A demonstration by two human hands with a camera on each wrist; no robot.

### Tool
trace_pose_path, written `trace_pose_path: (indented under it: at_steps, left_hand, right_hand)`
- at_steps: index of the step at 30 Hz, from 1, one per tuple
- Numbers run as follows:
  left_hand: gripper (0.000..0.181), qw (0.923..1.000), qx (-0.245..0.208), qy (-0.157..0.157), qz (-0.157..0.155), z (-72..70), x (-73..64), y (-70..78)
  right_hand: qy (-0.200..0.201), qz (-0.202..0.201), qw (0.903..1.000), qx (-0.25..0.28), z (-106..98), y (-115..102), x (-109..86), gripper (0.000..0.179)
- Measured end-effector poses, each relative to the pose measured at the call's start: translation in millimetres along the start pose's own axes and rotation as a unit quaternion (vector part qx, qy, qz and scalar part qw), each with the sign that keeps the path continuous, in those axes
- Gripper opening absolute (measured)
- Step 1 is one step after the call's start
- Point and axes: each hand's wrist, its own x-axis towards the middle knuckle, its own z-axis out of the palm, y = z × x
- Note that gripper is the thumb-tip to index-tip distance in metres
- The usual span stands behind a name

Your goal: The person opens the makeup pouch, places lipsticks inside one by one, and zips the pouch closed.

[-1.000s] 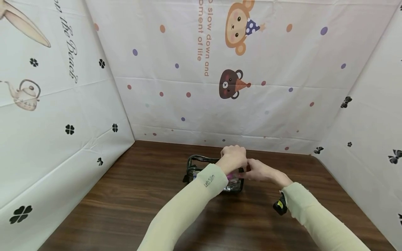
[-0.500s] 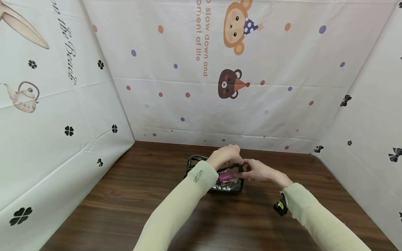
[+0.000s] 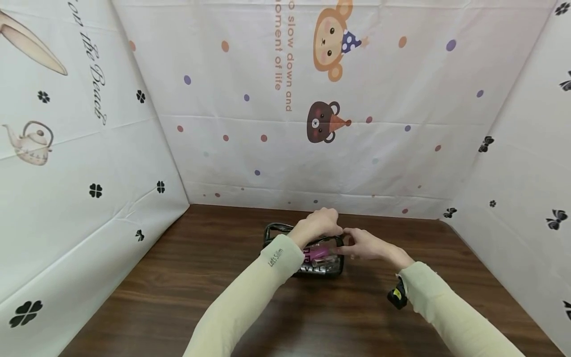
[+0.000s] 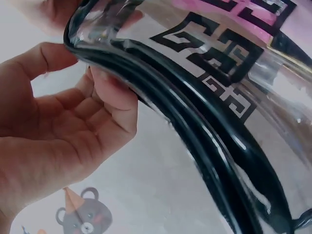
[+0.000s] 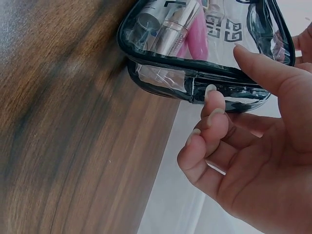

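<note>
A clear cosmetic bag (image 3: 327, 270) with black piping and dark lettering stands on the brown table near its far edge. Inside show a pink item (image 5: 198, 38) and a silver-capped tube (image 5: 174, 32). My left hand (image 3: 320, 223) reaches over the bag's top, and in the left wrist view its thumb and forefinger pinch the black edging (image 4: 161, 80) at the upper corner; any zipper pull there is hidden. My right hand (image 3: 367, 244) holds the bag's right end, thumb on the clear front and curled fingers against the side panel.
The bag's handle (image 3: 277, 227) loops up at its left. Dark wood table (image 3: 178, 277) surrounds the bag. White printed sheets form a back wall (image 3: 214, 163) close behind it, plus walls at left and right. A black wrist device (image 3: 397, 295) hangs at my right cuff.
My left hand has shifted slightly left along the bag's top, so more of the front with the pink item shows. The right hand keeps its place at the right end.
</note>
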Motion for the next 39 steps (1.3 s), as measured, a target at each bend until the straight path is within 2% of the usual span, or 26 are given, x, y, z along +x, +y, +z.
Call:
trace_pose_path:
  at_steps: [3, 7, 12, 15, 19, 23, 28, 31, 35, 39]
  left_hand:
    - [0.018, 0.9991, 0.021, 0.034, 0.012, 4.4, 1.0, 3.1]
    - [0.010, 0.9974, 0.023, 0.063, 0.027, 5.6, 3.5, 3.5]
    - [0.003, 0.9949, -0.003, 0.057, 0.083, 4.6, 4.3, -3.6]
    - [0.010, 0.9938, -0.025, 0.043, 0.099, 3.7, 5.0, -8.0]
    - [0.016, 0.9944, -0.045, 0.027, 0.092, 0.4, 7.0, -10.0]
    - [0.015, 0.9953, -0.064, 0.005, 0.072, -3.2, 8.2, -10.3]
    - [0.013, 0.9952, -0.071, -0.011, 0.067, -5.2, 7.4, -10.7]
    - [0.013, 0.9959, -0.057, -0.003, 0.070, -3.8, 7.1, -10.7]
    - [0.011, 0.9957, -0.029, 0.025, 0.084, -0.7, 6.1, -10.6]
    - [0.013, 0.9941, -0.021, 0.046, 0.096, 1.6, 4.5, -12.4]
  right_hand:
    - [0.001, -0.001, 1.0000, -0.003, 0, 1, 0.2, 0.057]
    - [0.006, 0.004, 1.0000, -0.005, 0, 2, 1.3, 0.054]
    - [0.003, 0.006, 1.0000, 0.000, 1, 0, 2.2, 0.049]
    - [0.002, 0.005, 1.0000, 0.000, 1, -1, 1.9, 0.049]
    - [0.004, 0.005, 1.0000, -0.002, 1, 0, 1.9, 0.050]
    - [0.001, 0.009, 1.0000, 0.000, 1, 0, 1.5, 0.052]
    - [0.000, 0.013, 0.9999, 0.000, 3, 0, 1.2, 0.053]
    - [0.001, 0.015, 0.9999, -0.001, 3, 1, 1.5, 0.052]
    - [0.000, 0.017, 0.9998, -0.003, 4, 1, 1.0, 0.054]
    - [0.001, 0.022, 0.9997, -0.006, 3, 0, -0.2, 0.057]
